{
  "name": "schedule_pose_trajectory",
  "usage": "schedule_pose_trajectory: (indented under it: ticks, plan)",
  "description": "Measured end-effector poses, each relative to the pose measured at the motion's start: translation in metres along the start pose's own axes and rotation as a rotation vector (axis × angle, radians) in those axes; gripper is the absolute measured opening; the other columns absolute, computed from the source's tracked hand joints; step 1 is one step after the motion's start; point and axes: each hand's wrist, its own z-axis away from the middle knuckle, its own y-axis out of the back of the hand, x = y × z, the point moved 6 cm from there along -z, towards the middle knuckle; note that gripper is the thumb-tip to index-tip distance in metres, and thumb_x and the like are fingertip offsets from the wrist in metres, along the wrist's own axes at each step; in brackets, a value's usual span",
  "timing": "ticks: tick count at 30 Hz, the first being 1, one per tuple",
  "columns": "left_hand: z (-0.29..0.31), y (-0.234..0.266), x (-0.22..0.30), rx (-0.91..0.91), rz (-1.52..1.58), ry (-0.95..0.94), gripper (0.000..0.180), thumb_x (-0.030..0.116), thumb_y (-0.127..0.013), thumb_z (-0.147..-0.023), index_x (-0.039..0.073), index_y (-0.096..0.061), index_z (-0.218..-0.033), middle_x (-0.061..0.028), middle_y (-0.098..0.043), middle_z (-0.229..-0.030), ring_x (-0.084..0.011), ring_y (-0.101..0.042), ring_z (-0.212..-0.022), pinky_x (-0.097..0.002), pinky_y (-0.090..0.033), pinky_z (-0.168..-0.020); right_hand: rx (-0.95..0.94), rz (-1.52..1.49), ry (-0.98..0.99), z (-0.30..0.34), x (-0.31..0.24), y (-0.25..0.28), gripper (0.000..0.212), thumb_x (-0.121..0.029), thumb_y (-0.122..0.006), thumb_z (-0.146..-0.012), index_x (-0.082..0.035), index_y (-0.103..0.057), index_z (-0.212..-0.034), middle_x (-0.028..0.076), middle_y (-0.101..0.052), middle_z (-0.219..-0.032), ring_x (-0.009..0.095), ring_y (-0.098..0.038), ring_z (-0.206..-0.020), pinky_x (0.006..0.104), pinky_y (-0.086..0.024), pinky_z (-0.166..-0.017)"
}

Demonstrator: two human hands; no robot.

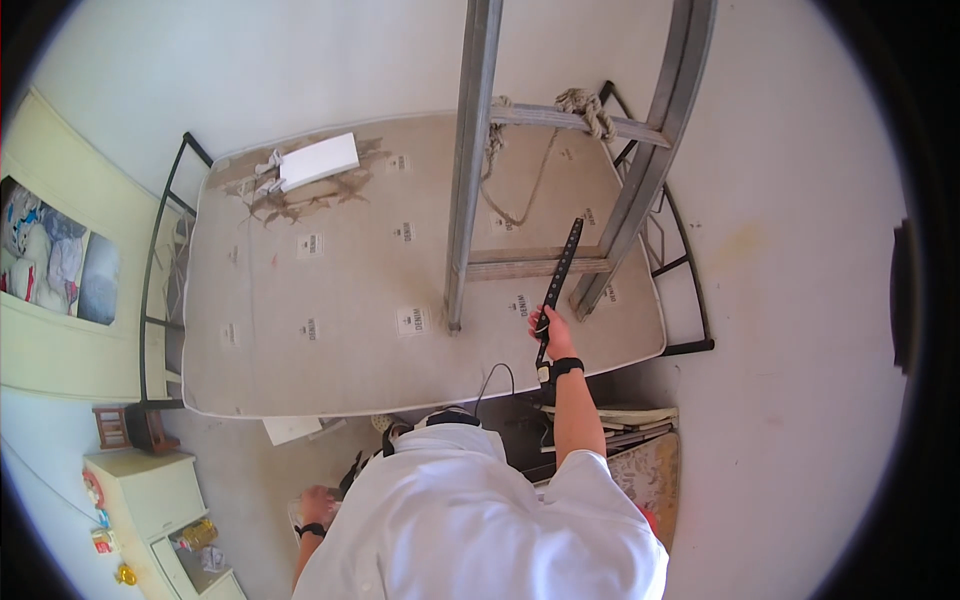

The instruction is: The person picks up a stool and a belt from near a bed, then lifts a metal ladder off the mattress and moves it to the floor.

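My right hand (556, 335) reaches forward over the mattress edge, its fingers closed around a black strap with a row of metal eyelets, like a belt (563, 270). The strap's free end points up and away, in front of the lower rung of a metal ladder (530, 268). A shorter end hangs below the hand toward a black wristband with a pale square face (545, 372). At the lower left, my left hand (318, 503) is low beside my body, near a pale object I cannot make out. Its fingers are too small and blurred to read.
The ladder stands on a stained mattress (360, 270) in a black metal bed frame (165, 260). Rope (585, 108) is knotted on its upper rung. A white board (320, 162) lies on the mattress. Cabinets (155, 495) stand left; boards (640, 475) lean at lower right.
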Motion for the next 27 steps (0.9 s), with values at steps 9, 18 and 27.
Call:
schedule_pose_trajectory:
  ticks: [9,18,27]
  plan:
    - [0.027,-0.004,-0.006,0.104,0.104,0.130,0.019,0.018,-0.051,-0.088,0.001,-0.060,-0.090,-0.0075,-0.061,-0.069,-0.0160,-0.060,-0.056,-0.0269,-0.048,-0.050,0.384,1.377,0.247,-0.092,0.044,0.167,0.044,-0.029,-0.052,-0.087,0.010,-0.056,-0.108,0.031,-0.058,-0.111,0.043,-0.056,-0.105,0.0475,-0.044,-0.090]
    - [0.040,-0.028,-0.056,0.169,-0.190,0.079,0.024,0.023,-0.052,-0.085,0.002,-0.064,-0.082,-0.0134,-0.063,-0.066,-0.0247,-0.062,-0.059,-0.0371,-0.048,-0.057,-0.596,1.614,0.152,0.009,0.222,-0.020,0.037,-0.031,-0.052,-0.086,0.002,-0.065,-0.097,0.022,-0.065,-0.102,0.038,-0.060,-0.098,0.0440,-0.048,-0.085]
    - [0.010,0.026,-0.087,0.409,0.087,-0.060,0.027,0.022,-0.053,-0.081,-0.002,-0.064,-0.088,-0.0185,-0.066,-0.080,-0.0313,-0.064,-0.078,-0.0390,-0.050,-0.072,-1.063,1.726,-0.028,0.096,0.270,-0.185,0.033,-0.028,-0.053,-0.091,0.000,-0.060,-0.106,0.013,-0.068,-0.091,0.022,-0.065,-0.082,0.0329,-0.050,-0.071]
